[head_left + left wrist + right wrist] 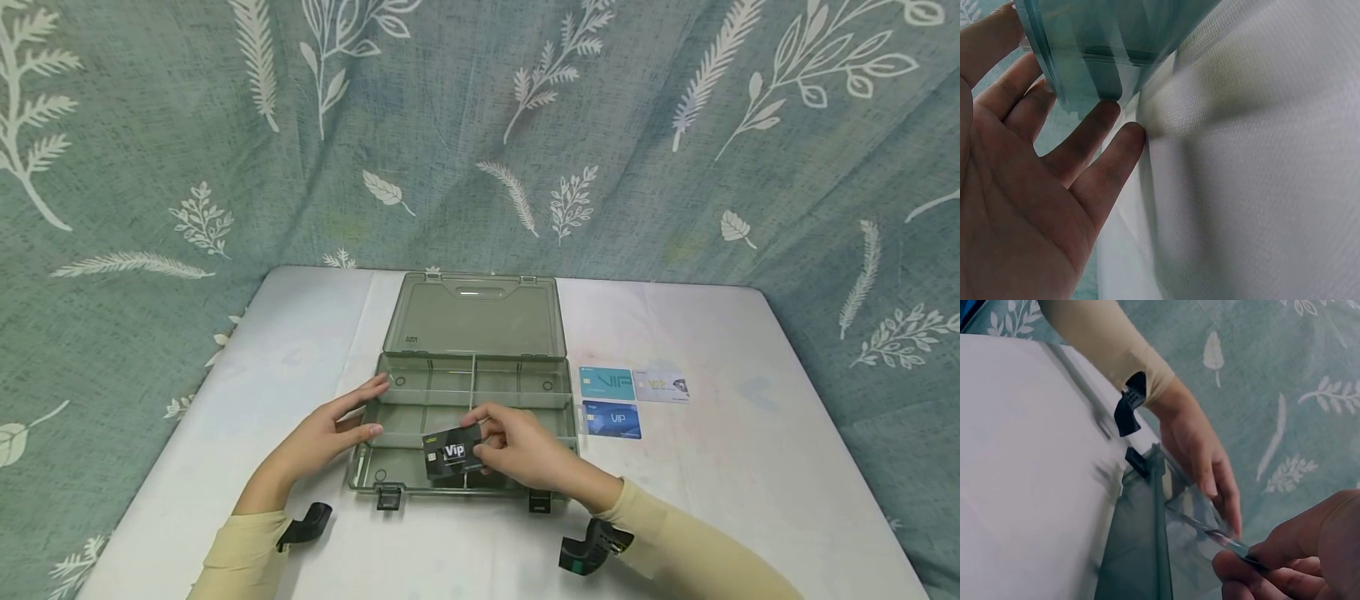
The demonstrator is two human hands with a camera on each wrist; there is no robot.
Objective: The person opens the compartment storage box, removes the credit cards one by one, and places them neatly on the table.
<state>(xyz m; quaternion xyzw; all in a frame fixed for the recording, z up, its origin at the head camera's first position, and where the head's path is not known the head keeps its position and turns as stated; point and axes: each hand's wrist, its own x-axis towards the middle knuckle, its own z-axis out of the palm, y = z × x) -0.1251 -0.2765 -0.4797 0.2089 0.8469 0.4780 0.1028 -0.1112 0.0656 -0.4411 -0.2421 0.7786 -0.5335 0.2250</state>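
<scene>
A translucent green plastic case [375, 462] lies with its lid [472, 321] folded back, showing divided compartments. My right hand [525, 450] pinches a black VIP card [450, 452] between thumb and fingers, over the case's front compartments. In the right wrist view, the card [1229, 540] shows almost edge-on, and the right hand [1304, 550] grips its end. On the case's left side rests my left hand [322, 437], its fingers extended along the wall. The left wrist view has the left hand [1029, 169] with spread fingers at the case wall [1085, 56].
Right of the case lie a teal VIP card [606, 383], a silver VIP card [660, 386] and a blue VIP card [612, 419]. Two black latches, left [388, 498] and right [539, 501], hang at the case's front. A leaf-patterned curtain [450, 125] stands behind the white table [750, 500].
</scene>
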